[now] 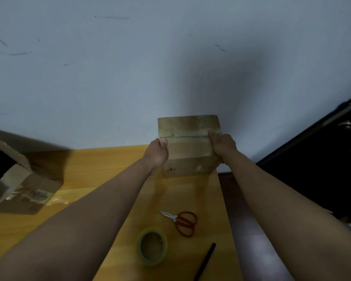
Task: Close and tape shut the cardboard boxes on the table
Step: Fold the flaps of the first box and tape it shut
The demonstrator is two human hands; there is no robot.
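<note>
A small closed cardboard box (187,151) stands at the far right end of the wooden table (109,171), against the wall. Clear tape runs along its top seam. My left hand (157,153) grips its left side with the thumb on the top. On the right side, my right hand (223,146) grips it the same way, thumb on the seam. A larger cardboard box (18,191) with its flaps open sits at the far left. A roll of clear tape (152,245) lies flat on the near part of the table.
Red-handled scissors (180,221) lie beside the tape roll. A black pen (205,260) rests at the table's right edge. To the right the table ends, with floor below and a dark door (322,159) beyond.
</note>
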